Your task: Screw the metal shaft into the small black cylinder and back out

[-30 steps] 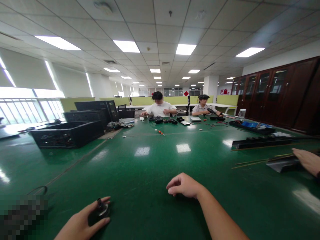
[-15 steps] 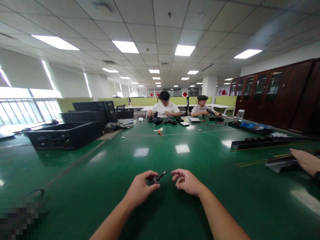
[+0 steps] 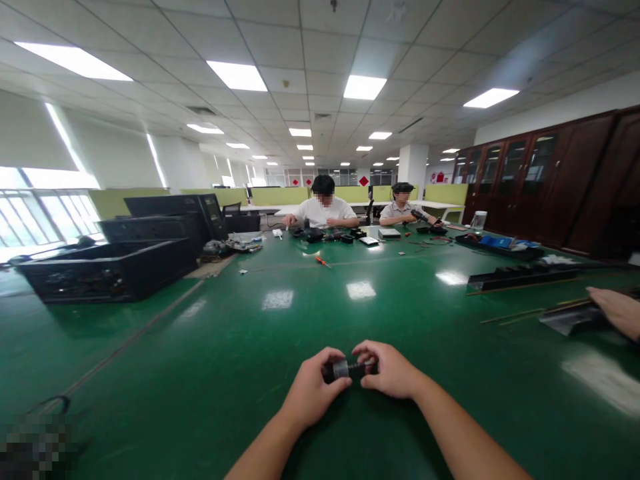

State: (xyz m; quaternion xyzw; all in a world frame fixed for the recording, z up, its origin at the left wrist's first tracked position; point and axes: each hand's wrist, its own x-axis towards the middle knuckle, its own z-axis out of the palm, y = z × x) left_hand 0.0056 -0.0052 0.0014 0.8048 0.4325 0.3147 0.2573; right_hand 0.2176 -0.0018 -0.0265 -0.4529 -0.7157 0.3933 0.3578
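Green and glossy, the broad surface (image 3: 210, 360) stretched across the lower and middle frame, mirroring pale patches of ceiling light. At lower centre, just above it as far as could be judged, a small dark cylindrical tool with a grey band (image 3: 341, 370) and a thin black shaft lay crosswise between two bare hands. The left hand (image 3: 317, 383) gripped its thick body, thumb below and fingers above, with the grey band showing between them. The right hand (image 3: 390, 372) had its fingers and thumb curled round the end of the shaft, the tip being hidden among them.

At the right edge of the frame, a co-worker's hand (image 3: 617, 310) rested on a grey metal channel (image 3: 570, 318), near thin yellowish rods (image 3: 510, 317). Above these ran a long black channel (image 3: 520, 277); farther back sat a black tray holding blue pieces (image 3: 470, 241).

An orange-handled screwdriver (image 3: 322, 262) lay near the middle of the frame, well apart from both hands. At middle left stood a black box-shaped metal case (image 3: 110, 273). Beyond the far edge sat a person in a white shirt (image 3: 325, 212) and, to the right, another in a pale collared shirt (image 3: 397, 213).
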